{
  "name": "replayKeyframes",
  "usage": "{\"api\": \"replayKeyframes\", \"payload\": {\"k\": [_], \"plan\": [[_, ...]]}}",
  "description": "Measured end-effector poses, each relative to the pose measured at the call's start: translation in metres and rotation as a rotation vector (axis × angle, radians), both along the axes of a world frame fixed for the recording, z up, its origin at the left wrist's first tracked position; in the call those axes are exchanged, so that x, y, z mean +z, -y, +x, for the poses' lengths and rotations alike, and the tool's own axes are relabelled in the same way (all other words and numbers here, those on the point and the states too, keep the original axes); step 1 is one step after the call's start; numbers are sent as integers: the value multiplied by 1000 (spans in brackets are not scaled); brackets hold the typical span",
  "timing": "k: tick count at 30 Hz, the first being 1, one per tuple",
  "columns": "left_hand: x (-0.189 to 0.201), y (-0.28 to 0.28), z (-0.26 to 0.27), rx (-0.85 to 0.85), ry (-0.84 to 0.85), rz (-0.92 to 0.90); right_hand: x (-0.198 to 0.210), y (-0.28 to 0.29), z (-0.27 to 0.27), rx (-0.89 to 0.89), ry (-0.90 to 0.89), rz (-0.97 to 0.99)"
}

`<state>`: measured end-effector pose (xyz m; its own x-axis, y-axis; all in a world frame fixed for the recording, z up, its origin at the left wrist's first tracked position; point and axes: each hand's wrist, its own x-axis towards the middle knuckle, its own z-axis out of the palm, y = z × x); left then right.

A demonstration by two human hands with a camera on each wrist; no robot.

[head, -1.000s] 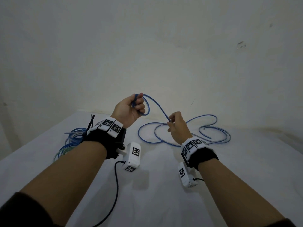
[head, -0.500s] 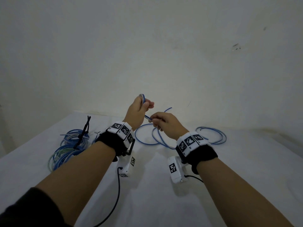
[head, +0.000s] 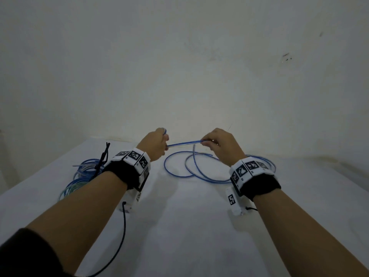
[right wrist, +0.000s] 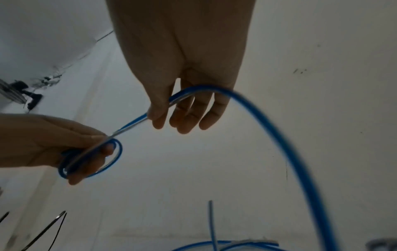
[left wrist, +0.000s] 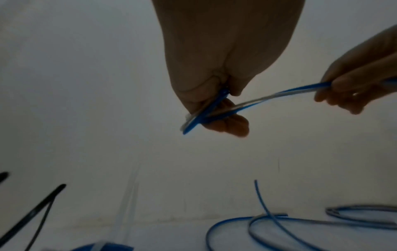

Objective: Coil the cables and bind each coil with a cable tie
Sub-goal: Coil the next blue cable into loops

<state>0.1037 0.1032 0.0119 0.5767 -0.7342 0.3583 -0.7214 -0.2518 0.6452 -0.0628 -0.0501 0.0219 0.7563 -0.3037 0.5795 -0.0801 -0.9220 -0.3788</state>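
Observation:
A blue cable [head: 183, 143] runs taut between my two raised hands above the white table [head: 189, 226]. My left hand [head: 157, 143] grips a small coil of it [right wrist: 90, 158], wound round its fingers [left wrist: 227, 125]. My right hand [head: 217, 144] pinches the cable [right wrist: 159, 108] a short way off, and the slack [right wrist: 290, 152] arcs down from it. The rest of the cable lies in loose loops [head: 199, 168] on the table behind both hands. Black cable ties [head: 103, 156] stick up at the left.
Several coiled blue and greenish cables [head: 79, 176] lie at the table's left side under the cable ties. A black cord [head: 121, 236] trails from the left wrist camera toward me. A plain white wall [head: 179, 66] stands close behind the table.
My right hand has slid rightward along the cable, away from the left hand, drawing a straight stretch between them. The loops on the table have shifted nearer.

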Motion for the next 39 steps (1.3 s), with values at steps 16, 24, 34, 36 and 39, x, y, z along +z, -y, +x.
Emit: {"api": "replayKeyframes", "payload": {"k": [16, 24, 34, 36, 39], "plan": [[1, 11, -18, -223, -281, -64, 4, -13, 8, 13, -186, 121], [-8, 9, -5, -106, -294, -112, -3, -10, 9, -35, 0, -60], [3, 4, -11, -210, -551, -142, -11, -4, 22, -248, -39, -3], [3, 5, -12, -228, -570, -132, -7, -4, 23, -222, -44, 72], [0, 5, -7, -207, -591, -223, 3, -7, 19, -150, -43, 161]]}}
